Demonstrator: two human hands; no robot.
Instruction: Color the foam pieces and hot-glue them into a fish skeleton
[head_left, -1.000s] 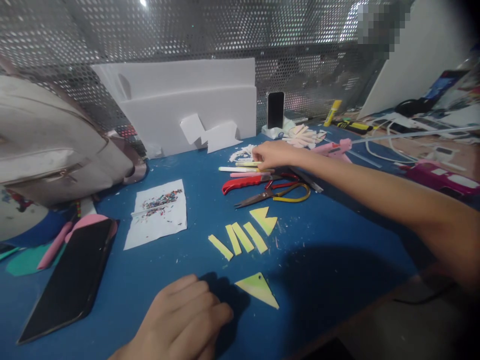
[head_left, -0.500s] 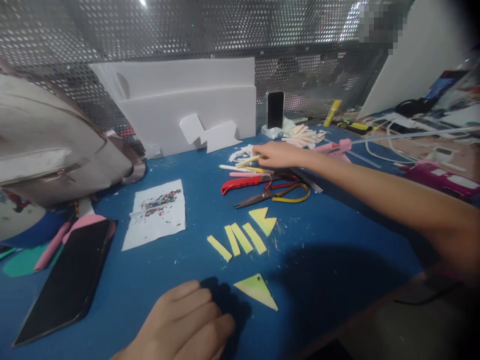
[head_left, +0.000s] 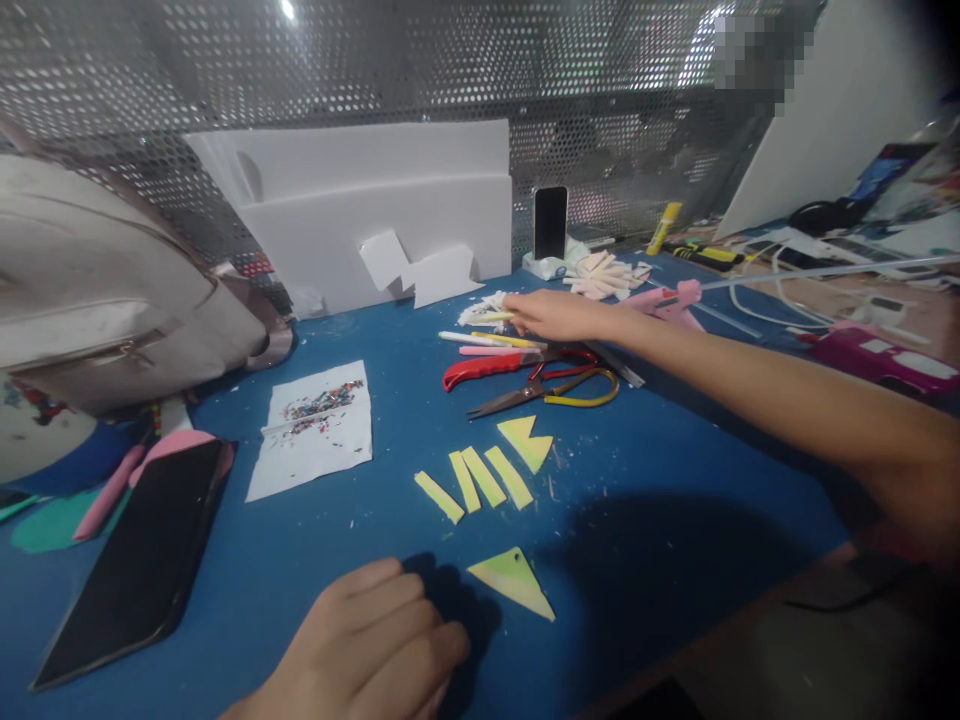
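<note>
At the back of the blue table, my right hand (head_left: 562, 315) is closed around a pale yellow pen-like stick (head_left: 493, 317). Its tip lies at a small heap of white scraps (head_left: 480, 308). Just in front are a white stick (head_left: 454, 337), a pink stick (head_left: 484, 351), a red-handled cutter (head_left: 480, 370) and yellow-handled scissors (head_left: 517, 398). My left hand (head_left: 375, 640) rests loosely fisted near the front edge; no object shows in it. Right of it lies a yellow-green triangle (head_left: 517, 583) with a hole. Several yellow strips (head_left: 484, 476) and a notched yellow piece (head_left: 527, 443) lie beyond.
White paper (head_left: 315, 465) bearing colourful bits and a dark tablet-like slab (head_left: 135, 570) are at left, near a pale backpack (head_left: 97, 280). White boards (head_left: 375, 220) lean on perforated metal. A phone (head_left: 550, 222) stands behind, with a pink glue gun (head_left: 671, 300) to the right.
My right hand has shifted slightly, and the pale yellow stick now lies flatter, with its tip nearer the white scraps. My left hand stays where it was.
</note>
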